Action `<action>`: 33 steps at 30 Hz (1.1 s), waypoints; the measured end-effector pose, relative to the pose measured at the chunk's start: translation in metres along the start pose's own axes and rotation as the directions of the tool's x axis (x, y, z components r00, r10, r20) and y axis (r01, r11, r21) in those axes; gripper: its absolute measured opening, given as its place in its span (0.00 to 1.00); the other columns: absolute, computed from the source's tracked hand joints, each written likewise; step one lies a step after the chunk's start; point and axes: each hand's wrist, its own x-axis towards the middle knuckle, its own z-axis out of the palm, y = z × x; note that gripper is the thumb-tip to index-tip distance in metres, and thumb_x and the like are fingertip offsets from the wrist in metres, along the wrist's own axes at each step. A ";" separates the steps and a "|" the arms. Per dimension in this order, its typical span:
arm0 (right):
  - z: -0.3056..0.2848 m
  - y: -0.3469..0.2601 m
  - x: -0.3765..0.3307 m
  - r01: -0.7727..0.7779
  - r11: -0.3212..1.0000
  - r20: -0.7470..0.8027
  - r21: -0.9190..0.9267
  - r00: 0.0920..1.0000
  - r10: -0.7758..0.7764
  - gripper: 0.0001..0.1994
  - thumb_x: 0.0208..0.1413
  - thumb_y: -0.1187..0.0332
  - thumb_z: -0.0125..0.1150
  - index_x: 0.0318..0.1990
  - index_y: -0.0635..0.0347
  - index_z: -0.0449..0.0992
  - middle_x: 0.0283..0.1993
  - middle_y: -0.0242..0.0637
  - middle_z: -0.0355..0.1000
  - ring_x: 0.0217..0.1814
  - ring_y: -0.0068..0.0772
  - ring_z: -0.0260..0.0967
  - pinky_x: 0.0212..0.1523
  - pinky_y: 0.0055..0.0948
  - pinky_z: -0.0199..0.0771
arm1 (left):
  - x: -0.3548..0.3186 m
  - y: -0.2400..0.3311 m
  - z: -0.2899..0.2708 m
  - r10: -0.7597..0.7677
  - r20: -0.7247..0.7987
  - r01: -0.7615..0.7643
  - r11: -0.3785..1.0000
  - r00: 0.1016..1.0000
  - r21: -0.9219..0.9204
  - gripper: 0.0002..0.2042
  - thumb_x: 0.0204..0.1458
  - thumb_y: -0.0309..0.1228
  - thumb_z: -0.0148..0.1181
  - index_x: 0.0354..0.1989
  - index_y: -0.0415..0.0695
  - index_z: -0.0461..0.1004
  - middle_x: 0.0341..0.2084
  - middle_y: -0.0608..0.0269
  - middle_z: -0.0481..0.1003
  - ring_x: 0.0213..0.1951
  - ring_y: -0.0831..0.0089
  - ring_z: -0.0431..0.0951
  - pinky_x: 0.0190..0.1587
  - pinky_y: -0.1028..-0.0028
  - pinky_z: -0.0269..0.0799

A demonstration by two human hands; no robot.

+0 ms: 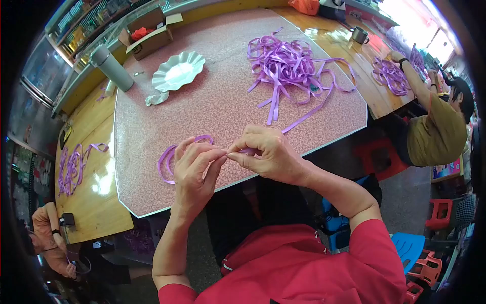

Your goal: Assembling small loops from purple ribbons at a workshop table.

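My left hand [194, 164] and my right hand [267, 153] meet over the table's near edge, thumbs and forefingers pinched fingertip to fingertip. Between them runs a purple ribbon [248, 151]; a bit of it shows under my right fingers, and the spot where the pinches meet is too small to make out. Beside my left hand, a loop of the same ribbon [163, 163] curls on the tabletop. From near my right hand a strip [309, 112] stretches back toward a large tangled heap of purple ribbon [283, 63] at the far right of the table.
On the pink speckled table [147, 121] stand a scalloped pale dish [178, 72], a grey-green tumbler [112, 68] and an open cardboard box [149, 43]. More ribbon lies on wooden tables left [71, 169] and right [391, 78]. Co-workers sit on both sides; a metal mug [360, 35] stands far right.
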 end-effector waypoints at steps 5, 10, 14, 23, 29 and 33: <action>-0.007 0.001 0.001 -0.026 0.997 0.072 0.073 0.997 0.021 0.06 0.53 0.70 0.70 0.36 0.61 0.82 0.27 0.32 0.69 0.26 0.22 0.62 0.25 0.25 0.60 | -0.001 0.004 0.005 0.025 -0.001 -0.025 0.998 1.000 0.061 0.06 0.55 0.25 0.61 0.39 0.43 0.71 0.34 0.60 0.73 0.40 0.64 0.75 0.56 0.59 0.63; -0.019 -0.001 0.005 -0.108 0.977 0.086 0.181 0.992 0.094 0.06 0.54 0.71 0.70 0.37 0.62 0.82 0.29 0.29 0.72 0.28 0.18 0.63 0.26 0.23 0.61 | -0.013 0.003 0.002 -0.295 0.117 0.315 0.827 0.948 -0.466 0.03 0.62 0.28 0.54 0.38 0.43 0.69 0.36 0.61 0.71 0.42 0.67 0.72 0.54 0.63 0.64; -0.026 -0.001 0.006 -0.314 0.867 0.102 0.386 0.949 0.298 0.05 0.55 0.72 0.68 0.37 0.63 0.81 0.29 0.25 0.71 0.30 0.12 0.64 0.28 0.17 0.62 | -0.014 0.003 0.007 -0.359 0.229 0.296 0.143 0.905 -0.945 0.04 0.65 0.30 0.51 0.39 0.44 0.69 0.36 0.64 0.71 0.42 0.72 0.70 0.51 0.67 0.65; -0.004 -0.010 -0.003 -0.036 0.982 -0.111 0.187 0.992 0.058 0.02 0.57 0.74 0.66 0.36 0.62 0.80 0.28 0.23 0.69 0.26 0.10 0.60 0.24 0.17 0.57 | -0.006 0.012 0.027 -0.525 -0.051 0.119 0.285 0.850 -0.951 0.05 0.63 0.28 0.55 0.42 0.42 0.74 0.47 0.55 0.76 0.50 0.69 0.74 0.52 0.68 0.66; -0.007 -0.006 -0.004 -0.351 0.843 0.072 0.407 0.933 0.353 0.09 0.59 0.67 0.66 0.38 0.65 0.80 0.27 0.26 0.72 0.29 0.13 0.64 0.26 0.22 0.63 | 0.007 0.016 0.019 0.048 -0.224 -0.040 0.998 0.973 0.042 0.08 0.51 0.23 0.64 0.39 0.44 0.74 0.45 0.60 0.77 0.53 0.55 0.74 0.55 0.60 0.63; -0.003 -0.006 0.000 -0.535 0.601 0.215 0.594 0.826 0.522 0.13 0.59 0.61 0.67 0.36 0.64 0.81 0.23 0.21 0.70 0.25 0.11 0.61 0.23 0.19 0.58 | 0.012 0.019 0.012 0.181 -0.100 -0.151 0.955 0.978 0.254 0.10 0.49 0.23 0.65 0.38 0.45 0.74 0.42 0.62 0.76 0.53 0.57 0.74 0.55 0.59 0.62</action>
